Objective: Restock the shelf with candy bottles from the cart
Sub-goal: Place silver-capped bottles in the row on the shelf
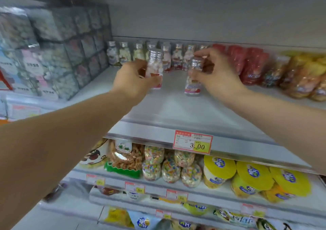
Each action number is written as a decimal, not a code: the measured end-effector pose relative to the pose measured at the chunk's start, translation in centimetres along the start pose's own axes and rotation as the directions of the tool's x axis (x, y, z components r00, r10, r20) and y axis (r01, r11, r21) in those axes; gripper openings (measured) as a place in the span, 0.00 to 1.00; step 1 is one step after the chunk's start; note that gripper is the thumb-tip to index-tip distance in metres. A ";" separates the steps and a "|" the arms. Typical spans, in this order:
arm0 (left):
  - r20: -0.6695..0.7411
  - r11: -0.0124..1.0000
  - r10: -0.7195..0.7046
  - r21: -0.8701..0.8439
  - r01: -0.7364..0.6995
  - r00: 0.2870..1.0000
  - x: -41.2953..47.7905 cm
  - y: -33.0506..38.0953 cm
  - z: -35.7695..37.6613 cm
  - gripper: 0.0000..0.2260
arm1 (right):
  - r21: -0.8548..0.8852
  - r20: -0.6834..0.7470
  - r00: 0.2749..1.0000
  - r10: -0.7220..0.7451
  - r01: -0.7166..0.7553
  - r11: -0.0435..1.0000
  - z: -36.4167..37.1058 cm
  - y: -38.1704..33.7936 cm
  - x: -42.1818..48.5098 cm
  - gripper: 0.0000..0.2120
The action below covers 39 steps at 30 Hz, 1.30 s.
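**Lower tier, nearest.** Yellow-lidded tubs with a blue-and-white emblem whose writing is too blurred to read. Beside them are clear bags of multicoloured sweets.

**Shelf edge.** Price tag, red-bordered with a yellow corner. It reads "3.00", and the smaller print cannot be made out.

**Shelf.** A bare grey board across the front and middle, judged to be the gap being filled.

**Left hand.** The fingers and thumb curl round the lower body of the first candy bottle. The bottle is upright, with a silver screw cap, pale sweets inside and a red-and-white label that cannot be read. The hand hides its base, so contact with the board cannot be told.

**Right hand.** The fingertips pinch the second candy bottle at its cap and neck. This top-down hold is likely chosen to lower it straight. The bottle is upright with its base at or just above the board. A pink band carries white lettering, too blurred to read.

**Back row of bottles.** The same silver-capped kind stands against the rear wall. The two held bottles are well in front, presumably to start a new row.

**Neighbours.** Red packets and orange-yellow bags lie to the right. Stacked wrapped boxes stand to the left.

**Cart.** Not in view.
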State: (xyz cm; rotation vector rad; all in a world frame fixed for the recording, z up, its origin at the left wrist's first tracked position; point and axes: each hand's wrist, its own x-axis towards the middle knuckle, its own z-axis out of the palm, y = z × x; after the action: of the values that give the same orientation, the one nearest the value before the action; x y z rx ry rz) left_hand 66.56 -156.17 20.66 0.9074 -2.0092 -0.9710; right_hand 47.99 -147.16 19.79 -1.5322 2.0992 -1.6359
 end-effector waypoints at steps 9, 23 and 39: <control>0.111 1.000 -0.005 0.016 0.003 0.994 3.6 -2.5 1.5 0.08 | -0.098 -0.013 0.994 0.112 -0.113 0.989 0.9 -0.5 -0.1 0.28; 0.118 0.962 -0.005 0.271 -0.027 0.993 4.3 -3.3 1.2 0.14 | -0.393 0.329 0.940 0.087 0.053 0.918 -0.3 0.0 -2.2 0.11; 0.074 0.952 -0.014 0.306 -0.010 0.997 6.9 -4.6 0.8 0.09 | -0.552 0.302 0.936 0.181 0.017 0.834 3.5 2.0 4.1 0.20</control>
State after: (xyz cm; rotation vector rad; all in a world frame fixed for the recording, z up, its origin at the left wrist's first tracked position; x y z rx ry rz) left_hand 63.73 -163.72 18.40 1.0495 -2.2651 -0.7132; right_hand 46.69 -152.71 18.73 -1.6685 2.4949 -0.6723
